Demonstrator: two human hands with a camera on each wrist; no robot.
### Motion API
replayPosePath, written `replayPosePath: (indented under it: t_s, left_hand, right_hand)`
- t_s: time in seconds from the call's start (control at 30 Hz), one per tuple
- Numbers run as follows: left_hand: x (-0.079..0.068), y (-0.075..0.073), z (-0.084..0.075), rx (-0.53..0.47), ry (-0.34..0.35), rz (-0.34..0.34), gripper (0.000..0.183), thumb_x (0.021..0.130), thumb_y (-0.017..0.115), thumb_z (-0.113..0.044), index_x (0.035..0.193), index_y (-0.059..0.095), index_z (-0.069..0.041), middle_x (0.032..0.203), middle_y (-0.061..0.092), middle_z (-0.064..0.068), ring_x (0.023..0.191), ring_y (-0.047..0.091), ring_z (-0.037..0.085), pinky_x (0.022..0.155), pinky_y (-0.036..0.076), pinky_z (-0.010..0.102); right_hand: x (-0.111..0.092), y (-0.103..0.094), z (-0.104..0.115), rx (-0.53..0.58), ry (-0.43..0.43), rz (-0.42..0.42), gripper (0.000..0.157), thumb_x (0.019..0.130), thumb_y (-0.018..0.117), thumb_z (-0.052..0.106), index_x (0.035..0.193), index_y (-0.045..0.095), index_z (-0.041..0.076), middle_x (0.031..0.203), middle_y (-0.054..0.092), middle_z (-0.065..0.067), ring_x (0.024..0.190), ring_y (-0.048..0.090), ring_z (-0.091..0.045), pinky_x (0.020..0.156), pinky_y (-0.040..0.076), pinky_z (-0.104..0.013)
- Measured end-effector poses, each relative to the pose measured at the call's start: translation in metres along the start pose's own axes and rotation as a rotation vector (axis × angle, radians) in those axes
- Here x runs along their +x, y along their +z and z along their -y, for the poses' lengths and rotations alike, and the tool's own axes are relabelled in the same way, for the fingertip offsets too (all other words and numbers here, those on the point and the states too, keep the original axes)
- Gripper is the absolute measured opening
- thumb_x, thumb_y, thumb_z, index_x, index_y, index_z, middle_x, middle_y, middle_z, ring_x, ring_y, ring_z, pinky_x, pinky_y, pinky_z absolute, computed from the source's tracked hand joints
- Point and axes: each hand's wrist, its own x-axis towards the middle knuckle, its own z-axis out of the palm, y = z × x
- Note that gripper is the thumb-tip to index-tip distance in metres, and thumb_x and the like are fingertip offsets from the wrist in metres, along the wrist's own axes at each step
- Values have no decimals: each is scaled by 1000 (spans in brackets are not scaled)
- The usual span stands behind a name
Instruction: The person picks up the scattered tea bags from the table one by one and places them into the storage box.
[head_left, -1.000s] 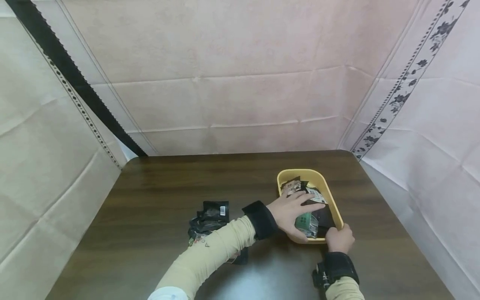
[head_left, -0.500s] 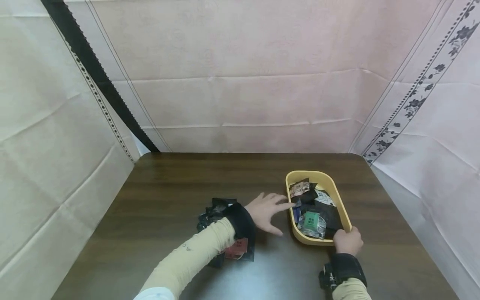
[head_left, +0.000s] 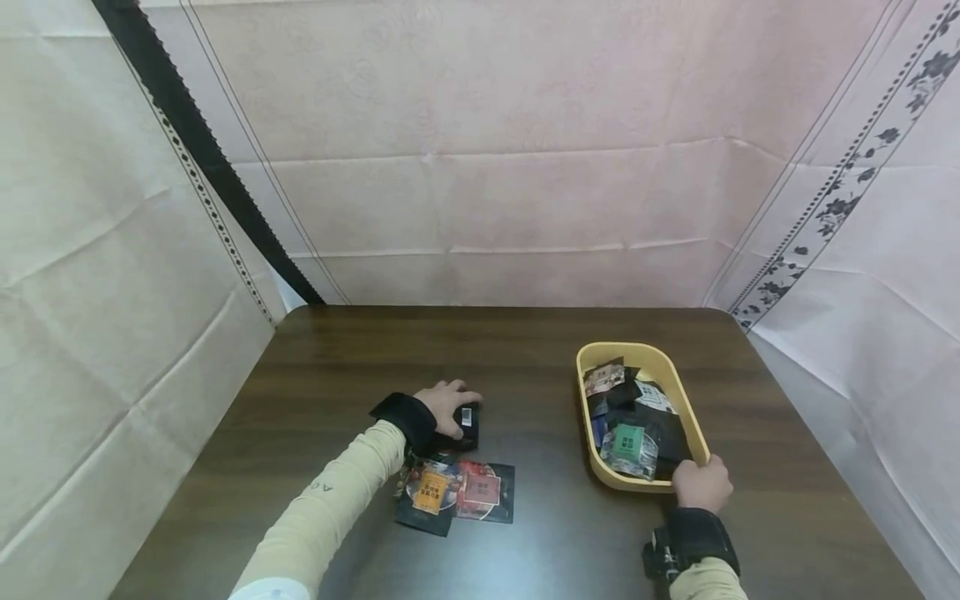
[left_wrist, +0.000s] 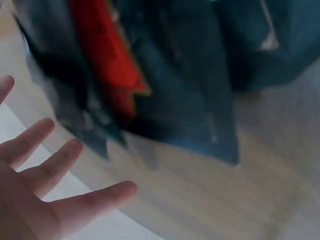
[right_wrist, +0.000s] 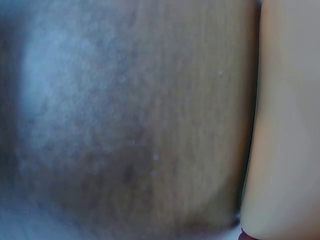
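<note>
Yellow basket (head_left: 686, 408), long axis away, slightly leftward; right hand (head_left: 702, 484) clamped on it, left hand (head_left: 444, 405) spread by packets (head_left: 468, 429).

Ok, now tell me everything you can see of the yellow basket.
The yellow basket is an open-topped rounded rectangle with smooth walls that look like plastic. It sits open side up toward the right of the brown table, slightly slanted. Dark packets lie loosely inside, covering most of its floor; one bears a green label. The person's right hand grips its near right corner.
</note>
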Motion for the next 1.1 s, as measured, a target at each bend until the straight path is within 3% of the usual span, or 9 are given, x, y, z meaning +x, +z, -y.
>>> replayPosePath:
  t_s: [0.2, 0.4, 0.6, 0.7, 0.9, 1.1]
  left_hand:
    - [4, 13, -3, 69, 14, -22, 61, 66, 76, -25, 123, 54, -27, 116, 48, 8, 99, 47, 27, 71, 45, 40]
    - [5, 20, -9, 205, 100, -68, 28, 75, 72, -15, 100, 60, -21, 95, 49, 4, 85, 47, 23, 62, 45, 32]
    - [2, 5, -16, 218, 111, -96, 15, 84, 62, -10, 98, 60, -17, 99, 47, 4, 87, 42, 22, 59, 43, 32]
    - [6, -10, -24, 175, 166, -152, 11, 84, 59, -7, 90, 56, -16, 93, 42, 2, 83, 38, 20, 56, 39, 29]
    - [18, -44, -72, 111, 305, -219, 14, 78, 60, -6, 81, 49, -13, 87, 37, 1, 82, 36, 20, 59, 39, 25]
    - [54, -59, -134, 62, 370, -249, 16, 78, 60, -10, 78, 45, -15, 85, 35, -1, 81, 36, 18, 60, 35, 20]
  right_hand:
    - [-1, -1, -4, -11, -8, -7, 45, 80, 32, 6, 118, 41, -15, 109, 45, -39, 102, 40, -54, 87, 32, -57]
    - [-2, 0, -5, 2, -10, -14, 46, 79, 32, 5, 119, 41, -15, 110, 45, -39, 102, 40, -54, 87, 32, -57]
    - [-3, 0, -2, 0, -18, -14, 47, 78, 32, 5, 120, 41, -15, 112, 45, -39, 104, 39, -54, 89, 32, -57]
    - [-3, -1, 0, 2, -6, -10, 48, 79, 32, 5, 121, 40, -15, 113, 44, -39, 105, 38, -54, 90, 31, -57]
    - [-5, -2, 1, 9, -18, -24, 45, 78, 32, 6, 117, 43, -14, 109, 46, -38, 102, 40, -54, 87, 32, -57]
    - [-3, 1, 0, -11, -21, -45, 45, 78, 33, 6, 117, 43, -15, 109, 47, -38, 102, 41, -54, 86, 33, -57]
